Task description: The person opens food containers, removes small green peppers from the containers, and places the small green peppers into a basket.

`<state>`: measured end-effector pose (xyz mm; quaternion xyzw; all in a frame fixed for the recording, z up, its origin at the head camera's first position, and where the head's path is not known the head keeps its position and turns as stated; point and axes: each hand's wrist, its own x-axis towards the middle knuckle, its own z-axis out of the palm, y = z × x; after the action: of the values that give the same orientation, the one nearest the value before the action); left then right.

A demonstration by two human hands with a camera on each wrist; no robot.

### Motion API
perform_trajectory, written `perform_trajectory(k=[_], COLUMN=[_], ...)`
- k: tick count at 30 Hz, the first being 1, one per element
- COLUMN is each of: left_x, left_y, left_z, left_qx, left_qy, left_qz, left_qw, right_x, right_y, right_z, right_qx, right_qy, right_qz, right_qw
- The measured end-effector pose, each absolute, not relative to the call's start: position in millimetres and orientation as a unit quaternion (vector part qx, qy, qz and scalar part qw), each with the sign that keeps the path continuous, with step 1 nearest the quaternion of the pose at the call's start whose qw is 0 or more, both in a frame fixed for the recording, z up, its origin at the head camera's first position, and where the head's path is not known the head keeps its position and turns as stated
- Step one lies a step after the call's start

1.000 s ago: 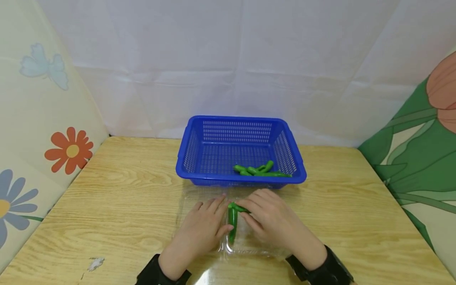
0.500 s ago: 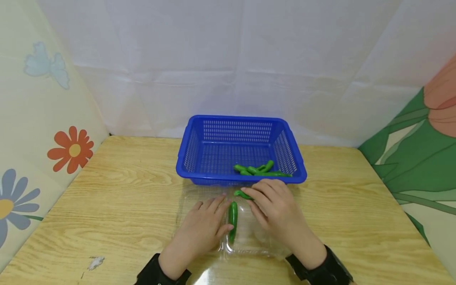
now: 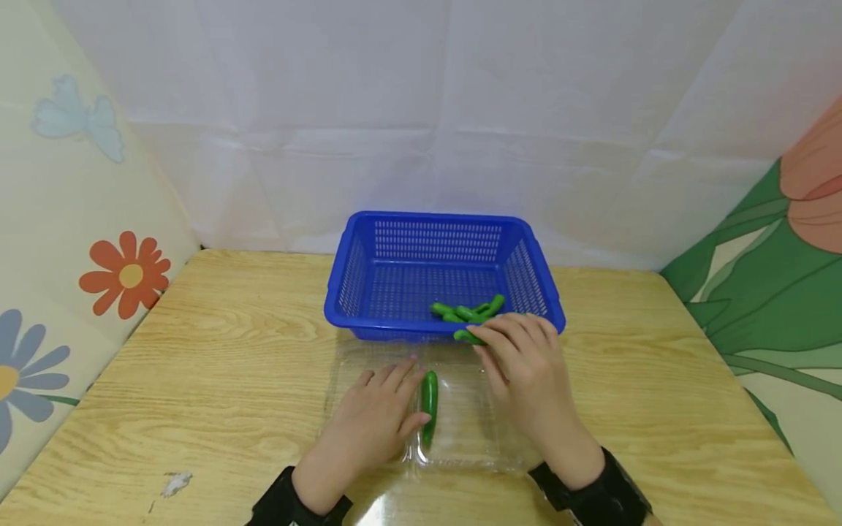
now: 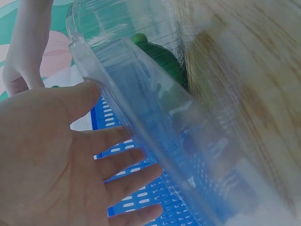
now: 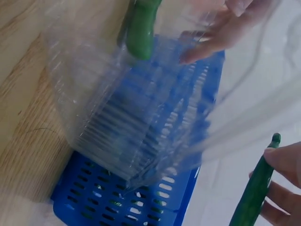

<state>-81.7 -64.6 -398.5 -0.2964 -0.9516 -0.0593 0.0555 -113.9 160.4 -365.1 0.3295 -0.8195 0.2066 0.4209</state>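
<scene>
My right hand [image 3: 529,372] pinches a green chili pepper [image 3: 468,337] between thumb and fingers, over the front rim of the blue basket [image 3: 335,292]. In the right wrist view this held pepper [image 5: 253,195] points its stem end up past the thumb. A second green pepper [image 3: 430,409] lies lengthwise along the inner left side of a clear plastic clamshell box [image 3: 467,435]. My left hand [image 3: 375,416] rests on the box's left half, fingers spread and straight, thumb tip beside that pepper. The left wrist view has the left fingers [image 4: 127,162] along the box's clear edge.
Several more green peppers [image 3: 463,313] lie in the basket's front right corner. The basket stands at the back of the wooden table [image 3: 243,351], just behind the clamshell. A white cloth [image 3: 289,146] hangs behind, with flower-patterned cloths at both sides.
My right hand has lifted its pepper away from the one in the box and carried it back and right to the basket rim. The left hand has stayed in place.
</scene>
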Motion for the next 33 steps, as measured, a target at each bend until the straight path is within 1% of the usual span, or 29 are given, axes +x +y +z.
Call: perform_trajectory(k=[3, 8, 12, 20, 33], left_x=[-82, -81, -81, -80, -81], left_y=[-65, -64, -63, -63, -63], left_z=[-398, -396, -396, -396, -396], left_qx=[-0.296, -0.296, -0.294, -0.291, -0.294], left_qy=[-0.952, -0.953, -0.953, -0.954, -0.953], left_qz=[-0.061, -0.057, -0.058, -0.06, -0.056], left_qw=[0.049, 0.042, 0.039, 0.036, 0.043], right_x=[-116, -118, -121, -128, -133], right_y=[165, 172, 176, 181, 187], right_z=[-365, -365, -367, -372, -378], right_qx=[0.314, 0.29, 0.275, 0.259, 0.229], right_qy=[-0.829, -0.856, -0.866, -0.863, -0.872], right_qz=[0.212, 0.202, 0.202, 0.214, 0.213], right_qw=[0.411, 0.377, 0.365, 0.378, 0.377])
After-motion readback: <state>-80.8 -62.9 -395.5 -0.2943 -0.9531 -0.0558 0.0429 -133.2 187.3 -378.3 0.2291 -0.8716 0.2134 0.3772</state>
